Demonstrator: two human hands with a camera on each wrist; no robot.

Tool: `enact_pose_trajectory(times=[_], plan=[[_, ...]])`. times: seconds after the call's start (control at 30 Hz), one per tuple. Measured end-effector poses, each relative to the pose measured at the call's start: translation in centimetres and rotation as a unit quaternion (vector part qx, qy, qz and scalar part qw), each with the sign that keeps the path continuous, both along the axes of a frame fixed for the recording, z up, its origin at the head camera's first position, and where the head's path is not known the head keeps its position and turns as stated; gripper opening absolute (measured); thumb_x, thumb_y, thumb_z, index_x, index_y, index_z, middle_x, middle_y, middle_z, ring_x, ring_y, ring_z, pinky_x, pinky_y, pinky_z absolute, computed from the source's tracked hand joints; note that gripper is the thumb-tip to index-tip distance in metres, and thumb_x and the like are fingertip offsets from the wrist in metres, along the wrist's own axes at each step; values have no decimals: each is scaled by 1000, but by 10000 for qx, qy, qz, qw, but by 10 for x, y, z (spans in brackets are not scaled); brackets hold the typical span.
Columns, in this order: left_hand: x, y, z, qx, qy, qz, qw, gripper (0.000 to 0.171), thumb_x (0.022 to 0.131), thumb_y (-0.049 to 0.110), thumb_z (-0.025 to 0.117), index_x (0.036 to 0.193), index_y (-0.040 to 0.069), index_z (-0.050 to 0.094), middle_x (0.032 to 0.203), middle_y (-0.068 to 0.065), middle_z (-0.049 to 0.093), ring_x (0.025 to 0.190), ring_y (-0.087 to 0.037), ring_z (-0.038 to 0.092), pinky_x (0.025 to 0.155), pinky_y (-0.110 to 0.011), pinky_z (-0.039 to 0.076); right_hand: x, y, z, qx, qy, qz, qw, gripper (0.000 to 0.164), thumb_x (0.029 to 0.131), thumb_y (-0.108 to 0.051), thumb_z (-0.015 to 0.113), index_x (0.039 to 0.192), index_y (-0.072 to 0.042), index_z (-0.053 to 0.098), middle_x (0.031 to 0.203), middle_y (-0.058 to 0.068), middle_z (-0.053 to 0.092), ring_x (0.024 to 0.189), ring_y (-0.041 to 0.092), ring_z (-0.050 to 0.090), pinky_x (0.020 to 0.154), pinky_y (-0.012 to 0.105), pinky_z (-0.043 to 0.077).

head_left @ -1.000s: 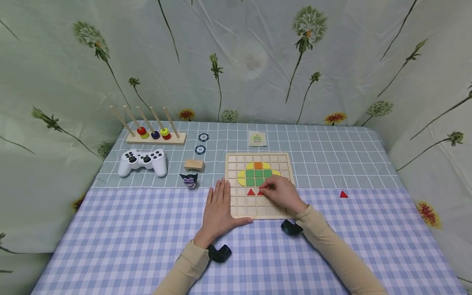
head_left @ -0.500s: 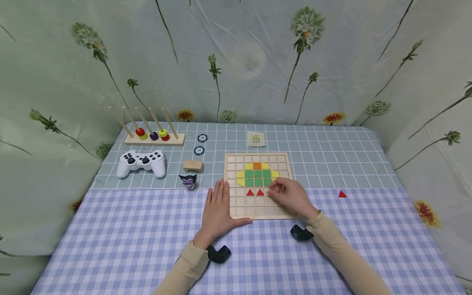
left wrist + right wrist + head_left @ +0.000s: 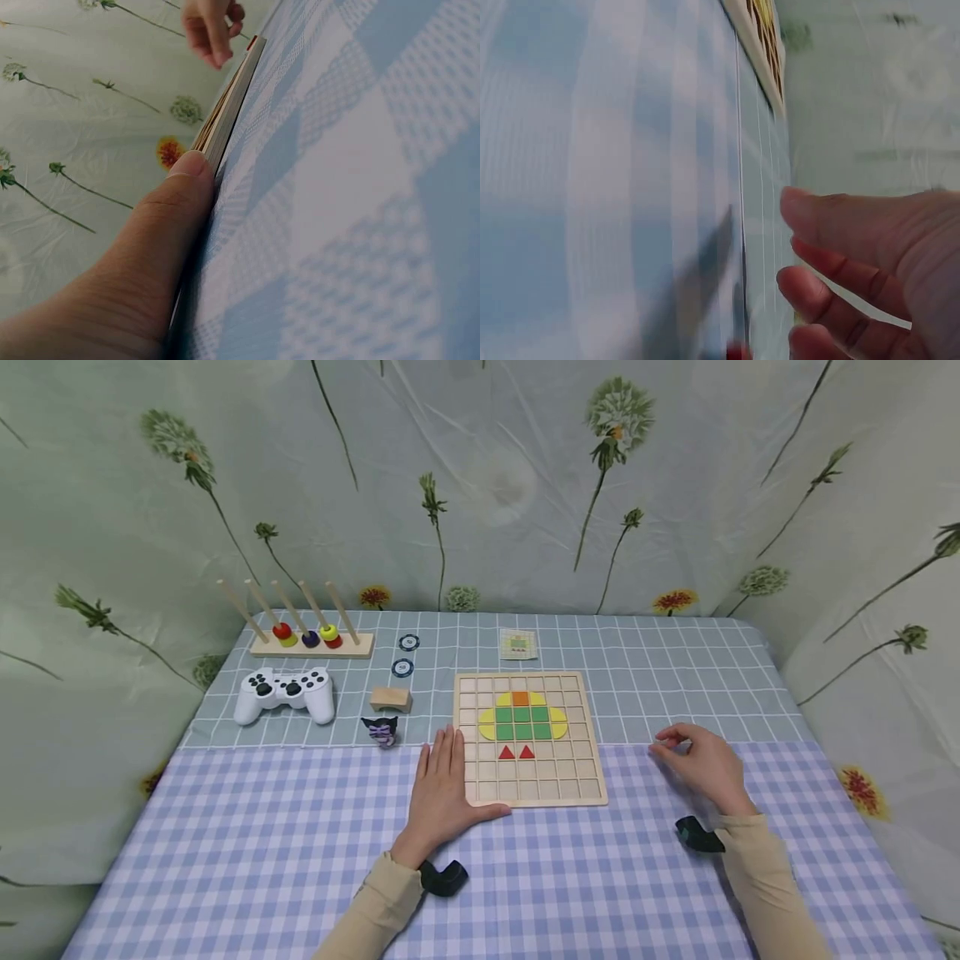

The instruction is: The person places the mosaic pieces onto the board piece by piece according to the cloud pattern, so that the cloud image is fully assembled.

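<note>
My left hand (image 3: 438, 789) lies flat with straight fingers along the left edge of a wooden grid board (image 3: 555, 789), its thumb stretched along the near edge. Green square tiles (image 3: 522, 723), yellow rounded tiles (image 3: 486, 724) and an orange square tile (image 3: 521, 698) fill several cells. Below them lie two red triangle tiles (image 3: 507, 752). To the right of the board, my right hand (image 3: 705, 767) hovers over the cloth, fingers loosely bent and thumb apart from them in the right wrist view. A blurred red piece (image 3: 739, 351) shows on the cloth below that hand; in the head view the hand hides it.
A pattern card (image 3: 518, 644) lies behind the board. Left of it are two poker chips (image 3: 402, 667), a wooden arch block (image 3: 391, 699), a small dark figurine (image 3: 382, 731), a white game controller (image 3: 285, 695) and a peg stand with coloured beads (image 3: 312, 646).
My right hand has let go of the second red triangle on the board and moved right, over the spot of the loose red triangle. The left hand stays at the board.
</note>
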State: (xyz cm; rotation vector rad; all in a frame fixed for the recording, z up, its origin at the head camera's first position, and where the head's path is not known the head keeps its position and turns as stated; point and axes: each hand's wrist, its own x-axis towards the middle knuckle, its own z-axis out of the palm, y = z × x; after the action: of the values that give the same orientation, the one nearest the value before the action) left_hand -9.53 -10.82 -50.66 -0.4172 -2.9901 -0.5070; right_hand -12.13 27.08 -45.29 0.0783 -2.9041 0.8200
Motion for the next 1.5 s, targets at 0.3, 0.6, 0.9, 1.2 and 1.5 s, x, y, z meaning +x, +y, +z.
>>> enact_pose_trajectory(times=[0.3,0.6,0.9,1.2,1.5], plan=[[1,0,1,37,-90,35,9999,129,64,85,54,151,-1,11,157,-16,8,143,-27,1,113,-43,1,11,35,-3,122,-303,-529,9981,29,81,-33,75,90,-7,66,84,6,63,64,17,48,52,31,34],[0,0,2,-10,-38,2,10000,129,64,84,54,150,-2,13,156,-17,10,143,-28,3,113,-44,2,14,37,-9,-22,-317,-663,9973,28,82,-30,74,89,-4,69,85,13,66,71,24,56,54,32,37],[0,0,1,-24,65,-7,10000,130,63,86,54,150,-3,15,156,-18,12,143,-30,6,113,-47,6,10,30,-14,-509,232,-376,9977,16,76,-10,79,87,-2,70,75,6,64,64,6,49,54,22,37],[-1,-1,1,-66,-80,20,9999,130,64,85,55,150,-2,12,156,-17,10,143,-29,3,113,-45,2,3,-8,-12,-956,98,-197,9952,22,76,-14,81,87,-3,66,73,5,64,50,8,42,45,26,34],[-1,-1,0,-28,-24,15,10000,130,64,84,55,150,-2,12,156,-18,11,143,-29,4,113,-45,3,-14,-67,-8,-1423,-451,656,9866,14,77,-15,80,82,-10,69,71,0,61,50,11,40,41,23,31]])
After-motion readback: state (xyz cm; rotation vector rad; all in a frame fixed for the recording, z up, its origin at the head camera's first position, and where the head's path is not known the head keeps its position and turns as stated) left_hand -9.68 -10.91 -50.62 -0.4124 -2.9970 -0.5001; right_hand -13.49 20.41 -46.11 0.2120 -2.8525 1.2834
